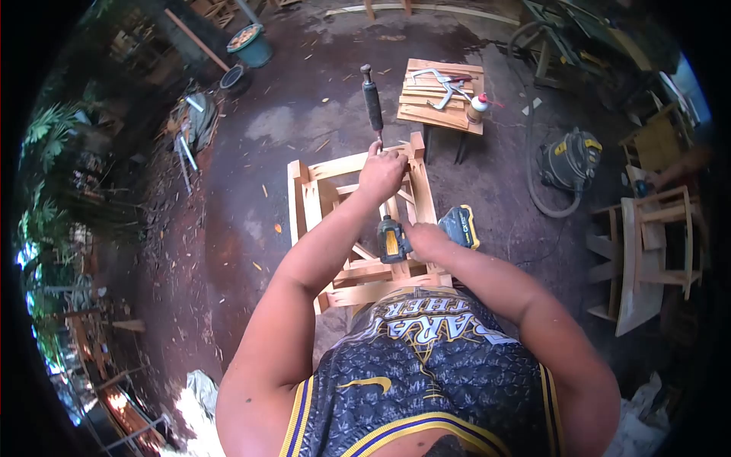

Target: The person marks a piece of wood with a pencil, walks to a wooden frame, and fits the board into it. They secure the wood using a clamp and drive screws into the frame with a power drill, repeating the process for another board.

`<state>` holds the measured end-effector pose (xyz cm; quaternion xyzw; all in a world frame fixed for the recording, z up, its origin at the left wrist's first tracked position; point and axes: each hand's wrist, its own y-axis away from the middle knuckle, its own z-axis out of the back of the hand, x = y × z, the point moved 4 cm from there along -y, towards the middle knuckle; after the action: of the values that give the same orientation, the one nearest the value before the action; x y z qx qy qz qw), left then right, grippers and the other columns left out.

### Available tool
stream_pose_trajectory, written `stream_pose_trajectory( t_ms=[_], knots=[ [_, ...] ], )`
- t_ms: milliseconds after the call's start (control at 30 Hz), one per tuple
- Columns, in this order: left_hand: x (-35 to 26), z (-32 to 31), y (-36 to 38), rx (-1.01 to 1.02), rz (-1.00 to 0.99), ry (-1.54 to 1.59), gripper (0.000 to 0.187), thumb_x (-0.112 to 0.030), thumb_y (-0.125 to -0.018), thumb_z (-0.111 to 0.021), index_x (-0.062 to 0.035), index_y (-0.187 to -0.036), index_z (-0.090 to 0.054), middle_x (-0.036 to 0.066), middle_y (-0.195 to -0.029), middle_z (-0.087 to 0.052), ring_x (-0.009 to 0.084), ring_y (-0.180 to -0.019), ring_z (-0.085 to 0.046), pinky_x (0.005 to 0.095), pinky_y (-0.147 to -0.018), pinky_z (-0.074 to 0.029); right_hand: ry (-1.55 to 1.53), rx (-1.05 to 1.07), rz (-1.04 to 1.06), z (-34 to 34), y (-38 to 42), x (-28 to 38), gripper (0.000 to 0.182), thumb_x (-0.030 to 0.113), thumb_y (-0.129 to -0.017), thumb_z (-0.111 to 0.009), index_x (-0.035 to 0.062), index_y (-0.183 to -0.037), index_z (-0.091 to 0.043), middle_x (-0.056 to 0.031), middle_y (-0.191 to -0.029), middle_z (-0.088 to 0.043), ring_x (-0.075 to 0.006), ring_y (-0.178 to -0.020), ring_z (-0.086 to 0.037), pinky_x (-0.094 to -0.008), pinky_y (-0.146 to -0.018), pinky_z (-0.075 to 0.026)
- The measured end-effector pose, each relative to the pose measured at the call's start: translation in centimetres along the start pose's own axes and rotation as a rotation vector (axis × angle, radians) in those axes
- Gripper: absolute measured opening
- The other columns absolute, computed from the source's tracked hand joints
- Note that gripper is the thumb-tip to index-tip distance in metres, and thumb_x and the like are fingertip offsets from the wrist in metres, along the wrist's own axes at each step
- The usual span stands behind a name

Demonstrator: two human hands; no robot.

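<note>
A pale wooden frame [298, 206] with rails and slanted inner pieces stands right in front of me. My left hand [383, 177] is closed at its far rail, fingers curled; what they grip is hidden. Just beyond those fingers rises a long dark-gripped tool [371, 103] with a metal end, of a kind I cannot make out. My right hand [428, 242] is wrapped round the handle of a yellow-and-black cordless drill [392, 242]. The drill's nose points away from me, toward my left hand, over the frame. Its battery end sticks out to the right.
Beyond the frame, a small wooden table [438, 118] carries a clamp [442, 87] and a red-capped bottle [477, 108]. A shop vacuum [569, 161] with a hose stands to the right. Another person's hand [685, 164] is near a wooden chair frame [662, 217]. A bucket [250, 47] stands far left.
</note>
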<state>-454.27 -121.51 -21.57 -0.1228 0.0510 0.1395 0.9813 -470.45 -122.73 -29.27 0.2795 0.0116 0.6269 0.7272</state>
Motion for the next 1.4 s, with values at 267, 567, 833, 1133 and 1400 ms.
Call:
stream_pose_trajectory(
  t_ms=[267,567,833,1133,1400],
  knots=[
    [0.0,-1.3,-3.5,0.367,0.023,-0.333,0.016,-0.012,-0.087,-0.050,-0.0103,-0.097,-0.062,0.009,-0.077,-0.068,0.0237,-0.080,-0.069,0.0464,-0.103,-0.038,-0.048,0.011,0.163,0.2,-0.4,-0.7,0.060,0.020,-0.072,-0.071,-0.0075,-0.118,-0.045,-0.0239,-0.098,-0.065,-0.0366,-0.090,-0.065,-0.0430,-0.078,-0.054],
    [0.3,0.1,-2.7,0.254,0.176,-0.101,0.009,-0.018,-0.082,-0.062,-0.0111,-0.087,-0.064,0.010,-0.075,-0.067,0.0282,-0.078,-0.066,0.0413,-0.081,-0.052,-0.115,0.053,0.176,-0.3,-1.5,-1.8,0.079,0.037,-0.069,-0.079,-0.0046,-0.126,-0.043,-0.0227,-0.105,-0.066,-0.0346,-0.099,-0.066,-0.0424,-0.085,-0.054],
    [0.1,0.5,-3.5,0.358,-0.007,-0.215,0.013,-0.018,-0.080,-0.064,-0.0093,-0.087,-0.060,0.010,-0.078,-0.068,0.0269,-0.079,-0.067,0.0413,-0.082,-0.047,-0.086,0.124,0.134,0.3,-1.5,-1.4,0.080,0.031,-0.068,-0.076,-0.0034,-0.131,-0.041,-0.0222,-0.108,-0.066,-0.0360,-0.100,-0.065,-0.0431,-0.086,-0.053],
    [-0.9,0.1,-5.5,0.508,-0.012,-0.220,0.014,-0.012,-0.082,-0.060,-0.0078,-0.089,-0.072,0.012,-0.094,-0.072,0.0268,-0.090,-0.070,0.0358,-0.075,-0.056,-0.057,0.167,0.099,0.0,-1.9,-1.3,0.076,0.029,-0.070,-0.073,-0.0040,-0.129,-0.039,-0.0238,-0.106,-0.065,-0.0371,-0.100,-0.064,-0.0419,-0.087,-0.052],
    [-1.3,-2.0,-3.8,0.439,0.031,-0.130,0.018,-0.012,-0.080,-0.062,-0.0066,-0.094,-0.071,0.011,-0.097,-0.072,0.0270,-0.092,-0.070,0.0387,-0.076,-0.056,-0.075,0.123,0.094,0.4,-1.7,-1.1,0.073,0.024,-0.067,-0.072,-0.0041,-0.127,-0.041,-0.0253,-0.103,-0.065,-0.0386,-0.097,-0.064,-0.0425,-0.087,-0.052]
  ],
)
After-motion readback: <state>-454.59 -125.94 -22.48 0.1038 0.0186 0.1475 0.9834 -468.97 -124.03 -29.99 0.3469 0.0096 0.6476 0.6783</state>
